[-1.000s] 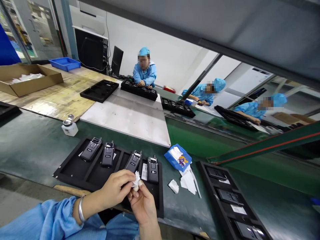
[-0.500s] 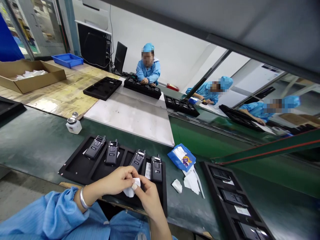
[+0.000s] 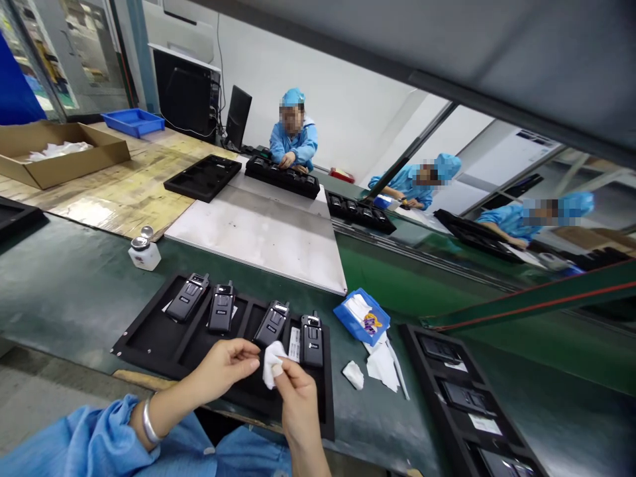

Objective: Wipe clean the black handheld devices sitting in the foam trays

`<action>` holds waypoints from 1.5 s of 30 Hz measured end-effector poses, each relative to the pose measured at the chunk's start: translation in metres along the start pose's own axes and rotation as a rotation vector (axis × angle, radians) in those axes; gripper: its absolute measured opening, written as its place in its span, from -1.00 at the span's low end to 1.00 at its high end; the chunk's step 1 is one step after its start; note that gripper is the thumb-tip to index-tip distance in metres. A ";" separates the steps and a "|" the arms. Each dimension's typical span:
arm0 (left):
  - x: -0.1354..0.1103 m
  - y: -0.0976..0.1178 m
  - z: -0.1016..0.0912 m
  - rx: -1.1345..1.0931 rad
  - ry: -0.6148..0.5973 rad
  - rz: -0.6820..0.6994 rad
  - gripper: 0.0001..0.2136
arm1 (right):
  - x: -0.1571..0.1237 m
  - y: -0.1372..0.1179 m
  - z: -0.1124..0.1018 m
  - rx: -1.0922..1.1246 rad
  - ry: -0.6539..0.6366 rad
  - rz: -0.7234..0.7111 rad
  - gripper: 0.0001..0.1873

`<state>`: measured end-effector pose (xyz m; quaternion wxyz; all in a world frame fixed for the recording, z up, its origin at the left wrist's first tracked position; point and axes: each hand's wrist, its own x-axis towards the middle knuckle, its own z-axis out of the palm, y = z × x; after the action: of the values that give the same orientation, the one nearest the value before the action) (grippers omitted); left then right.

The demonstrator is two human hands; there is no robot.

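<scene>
While three co-workers [image 3: 293, 129] in blue caps and smocks are at black trays of their own across the room, a long green bench [image 3: 64, 291] runs right in front of me. Beyond it lie a wooden bench [image 3: 124, 192] with a cardboard box [image 3: 64, 156] and a blue tray [image 3: 133, 122], and a white board [image 3: 253, 245] that reaches the green bench's edge. On the green bench, a black tray [image 3: 149, 344] sits directly before me, holding four black walkie-talkies [image 3: 271, 323] upright in a row in their slots. A second black tray [image 3: 462, 391] lies off to my right, and a small white bottle [image 3: 144, 254] stands to the left, just beyond the near tray. Between the two trays sits a small blue box of wipes [image 3: 362, 317], with loose paper scraps [image 3: 382, 366] and a crumpled wipe [image 3: 353, 375] beside it. My hands are over the near tray. My right grip [image 3: 298, 404] is clamped on a white wipe [image 3: 271, 366], pinching it with the thumb, just below the third and fourth walkie-talkies and not touching them. My left grip [image 3: 221, 370] is open, its fingers [image 3: 246, 361] held out flat, just beside the wipe.
</scene>
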<state>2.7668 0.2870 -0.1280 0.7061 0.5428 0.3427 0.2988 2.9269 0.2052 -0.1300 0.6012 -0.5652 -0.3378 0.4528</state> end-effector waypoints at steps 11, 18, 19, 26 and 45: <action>-0.002 0.005 0.010 -0.215 -0.047 -0.047 -0.64 | -0.003 -0.007 0.014 -0.045 -0.167 -0.017 -0.68; 0.000 0.002 0.012 -0.111 0.023 0.026 -0.69 | 0.003 0.008 0.010 -0.116 0.014 -0.044 -0.57; -0.001 0.000 0.012 -0.096 0.018 0.028 -0.69 | 0.004 0.010 0.010 -0.110 -0.015 -0.025 -0.54; 0.005 -0.015 0.013 -0.011 0.100 -0.037 -0.48 | 0.006 0.014 0.010 -0.452 0.036 -0.372 -0.87; 0.016 -0.016 -0.023 0.702 0.155 0.315 -0.75 | 0.020 0.030 -0.086 -0.793 0.304 -0.572 -0.69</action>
<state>2.7580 0.3086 -0.1499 0.3951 0.7729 0.3892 0.3083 3.0078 0.1901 -0.1735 0.4826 -0.6943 -0.5336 0.0198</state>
